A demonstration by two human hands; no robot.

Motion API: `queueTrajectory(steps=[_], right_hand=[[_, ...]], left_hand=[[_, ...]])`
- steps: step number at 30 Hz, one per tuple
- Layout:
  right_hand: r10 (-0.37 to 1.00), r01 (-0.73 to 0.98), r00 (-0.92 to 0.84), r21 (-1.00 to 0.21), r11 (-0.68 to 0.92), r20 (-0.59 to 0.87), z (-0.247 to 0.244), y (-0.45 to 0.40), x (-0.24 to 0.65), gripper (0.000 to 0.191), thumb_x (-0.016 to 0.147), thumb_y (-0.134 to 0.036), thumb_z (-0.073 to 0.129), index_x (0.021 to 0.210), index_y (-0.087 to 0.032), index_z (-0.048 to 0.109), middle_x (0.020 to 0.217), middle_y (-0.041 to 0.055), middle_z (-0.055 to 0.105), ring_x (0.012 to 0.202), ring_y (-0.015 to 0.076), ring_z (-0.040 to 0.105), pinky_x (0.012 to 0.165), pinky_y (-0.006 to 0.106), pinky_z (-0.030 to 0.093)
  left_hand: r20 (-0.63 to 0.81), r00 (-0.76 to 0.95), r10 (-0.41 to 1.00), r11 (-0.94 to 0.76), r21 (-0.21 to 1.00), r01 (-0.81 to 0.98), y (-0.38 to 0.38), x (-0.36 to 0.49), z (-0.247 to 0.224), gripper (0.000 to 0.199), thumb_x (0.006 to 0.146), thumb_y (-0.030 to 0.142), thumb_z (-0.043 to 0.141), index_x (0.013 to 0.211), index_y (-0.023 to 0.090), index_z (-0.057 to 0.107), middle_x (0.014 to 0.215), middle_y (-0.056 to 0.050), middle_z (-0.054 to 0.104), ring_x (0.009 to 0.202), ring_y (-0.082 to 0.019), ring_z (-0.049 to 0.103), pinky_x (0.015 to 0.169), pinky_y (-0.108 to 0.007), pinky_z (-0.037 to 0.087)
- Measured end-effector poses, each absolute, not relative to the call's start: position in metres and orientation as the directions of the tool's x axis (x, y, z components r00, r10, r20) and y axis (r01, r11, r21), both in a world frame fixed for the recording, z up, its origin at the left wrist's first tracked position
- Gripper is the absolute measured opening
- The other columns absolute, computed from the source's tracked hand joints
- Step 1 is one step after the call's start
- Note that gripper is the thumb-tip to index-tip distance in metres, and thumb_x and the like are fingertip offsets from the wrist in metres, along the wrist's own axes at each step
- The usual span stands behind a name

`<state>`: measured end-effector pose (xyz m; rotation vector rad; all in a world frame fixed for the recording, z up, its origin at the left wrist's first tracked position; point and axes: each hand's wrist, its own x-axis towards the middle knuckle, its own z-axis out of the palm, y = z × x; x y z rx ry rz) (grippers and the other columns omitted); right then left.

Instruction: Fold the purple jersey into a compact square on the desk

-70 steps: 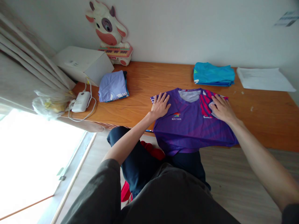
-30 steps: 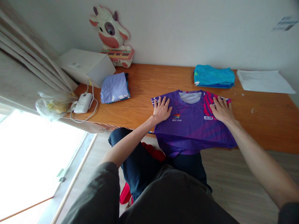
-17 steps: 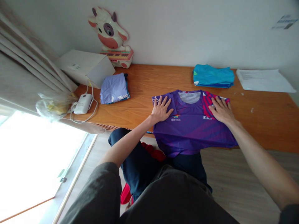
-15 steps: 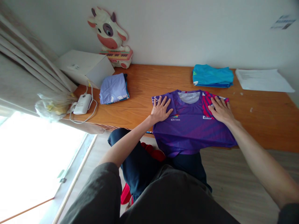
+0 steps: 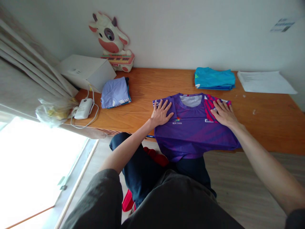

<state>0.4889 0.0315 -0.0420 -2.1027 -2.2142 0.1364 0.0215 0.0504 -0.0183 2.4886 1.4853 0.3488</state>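
A purple shirt [image 5: 190, 133] lies on the wooden table [image 5: 152, 82], collar toward the wall, its lower part hanging over the front edge onto my lap. Both sleeves are turned inward over its front; the one at the right is pink and red striped. My left hand [image 5: 161, 114] rests flat with spread fingers on the left sleeve. On the striped sleeve lies my right hand [image 5: 223, 114], its fingers stretched out. Neither hand grips the cloth.
Folded blue clothes [image 5: 214, 79] and white papers [image 5: 265, 82] lie at the back right. Leftward are a folded lilac garment [image 5: 115, 92], a white box [image 5: 88, 71], a cow toy keyboard [image 5: 114, 44], a white charger with cable [image 5: 84, 108] and a plastic bag [image 5: 53, 111].
The camera view has shifted slightly. Both hands stay flat on the sleeves, and the shirt looks the same.
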Motion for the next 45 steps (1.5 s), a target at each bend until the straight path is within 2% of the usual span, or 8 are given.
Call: queueTrajectory(steps=[5,13,18,27,38,40,42,45], right_hand=[[0.996,0.984,-0.088,-0.151,0.092,0.030,-0.044,0.018,0.470,0.089,0.115,-0.071,0.032,0.192,-0.029,0.018,0.196,0.0061,0.019,0.181,0.0467,0.018,0.146,0.075,0.012],[0.988,0.971,-0.130,-0.191,0.145,0.085,-0.047,0.026,0.437,0.091,0.114,-0.067,0.040,0.191,-0.043,-0.002,0.196,-0.0042,0.016,0.180,0.0499,0.018,0.144,0.081,0.012],[0.994,0.975,-0.079,-0.200,0.093,0.079,-0.046,0.053,0.423,0.092,0.113,-0.069,0.040,0.192,-0.037,0.007,0.197,-0.0008,0.015,0.179,0.0533,0.017,0.143,0.084,0.012],[0.998,0.993,0.002,-0.120,0.006,0.063,-0.044,0.044,0.445,0.089,0.118,-0.068,0.026,0.187,-0.013,0.033,0.195,0.0157,0.022,0.180,0.0477,0.019,0.145,0.072,0.018],[0.999,0.980,-0.041,-0.195,0.042,0.010,-0.029,0.059,0.451,0.088,0.117,-0.064,0.033,0.187,-0.012,0.031,0.195,0.0180,0.022,0.181,0.0453,0.018,0.145,0.073,0.013],[0.995,0.966,-0.051,-0.247,0.071,0.087,-0.017,0.054,0.445,0.083,0.117,-0.061,0.038,0.184,-0.013,0.039,0.192,0.0184,0.032,0.178,0.0455,0.026,0.144,0.076,0.013],[0.963,0.933,-0.025,-0.340,0.119,0.269,-0.007,0.030,0.442,0.070,0.116,-0.057,0.044,0.174,-0.019,0.056,0.181,0.0176,0.052,0.169,0.0429,0.044,0.143,0.073,0.022],[0.819,0.827,0.209,-0.543,0.144,0.535,-0.015,-0.052,0.442,0.040,0.110,-0.056,0.058,0.126,-0.029,0.082,0.133,0.0153,0.081,0.132,0.0386,0.073,0.125,0.063,0.053]], left_hand=[[0.102,0.467,0.879,-0.475,0.281,0.834,0.045,0.002,-0.018,0.079,0.116,0.065,0.044,0.185,0.028,0.039,0.195,-0.008,0.030,0.183,-0.043,0.016,0.147,-0.075,-0.001],[0.056,0.478,0.877,-0.476,0.241,0.846,0.052,-0.046,-0.012,0.080,0.116,0.067,0.042,0.187,0.031,0.035,0.196,-0.004,0.027,0.184,-0.039,0.014,0.149,-0.067,0.006],[0.038,0.443,0.896,-0.439,0.227,0.869,0.078,-0.054,-0.015,0.079,0.115,0.065,0.043,0.187,0.032,0.035,0.196,-0.002,0.026,0.184,-0.039,0.013,0.149,-0.068,0.005],[0.050,0.490,0.870,-0.490,0.204,0.848,0.084,-0.073,-0.022,0.083,0.117,0.067,0.041,0.188,0.026,0.030,0.197,-0.008,0.025,0.184,-0.043,0.011,0.147,-0.070,0.006],[0.035,0.504,0.863,-0.492,0.286,0.822,0.108,-0.077,-0.021,0.083,0.115,0.068,0.046,0.187,0.027,0.035,0.196,-0.008,0.026,0.183,-0.045,0.011,0.146,-0.071,0.004],[0.078,0.478,0.875,-0.470,0.373,0.800,0.104,-0.074,-0.014,0.079,0.115,0.065,0.048,0.183,0.024,0.044,0.193,-0.011,0.036,0.182,-0.043,0.018,0.146,-0.070,0.009],[0.235,0.359,0.903,-0.428,0.522,0.738,0.079,-0.068,-0.010,0.066,0.117,0.059,0.047,0.171,0.023,0.058,0.180,-0.015,0.055,0.175,-0.038,0.040,0.144,-0.064,0.026],[0.513,-0.190,0.837,-0.345,0.765,0.543,-0.001,-0.051,-0.023,0.042,0.119,0.052,0.046,0.131,0.025,0.075,0.131,-0.012,0.080,0.129,-0.029,0.075,0.119,-0.050,0.055]])
